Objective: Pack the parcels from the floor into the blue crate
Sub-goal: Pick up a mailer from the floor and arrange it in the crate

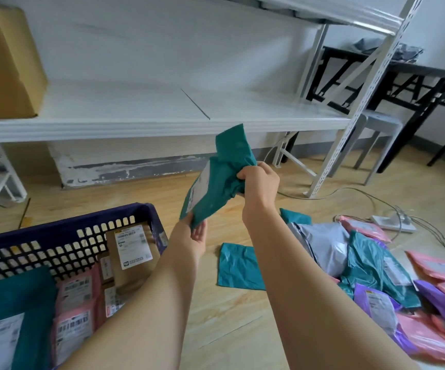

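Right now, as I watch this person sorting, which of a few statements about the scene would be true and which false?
1. The left hand and right hand both hold the teal parcel. True.
2. The blue crate is empty. False: it already holds pink, brown and teal parcels.
3. A pile of parcels lies on the floor at the person's right. True.
4. The cardboard box stands on the floor. False: it sits on the white shelf.

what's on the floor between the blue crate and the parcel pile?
Head view: a lone flat teal mailer lies on the wood floor between blue crate and parcel pile; otherwise bare where visible.
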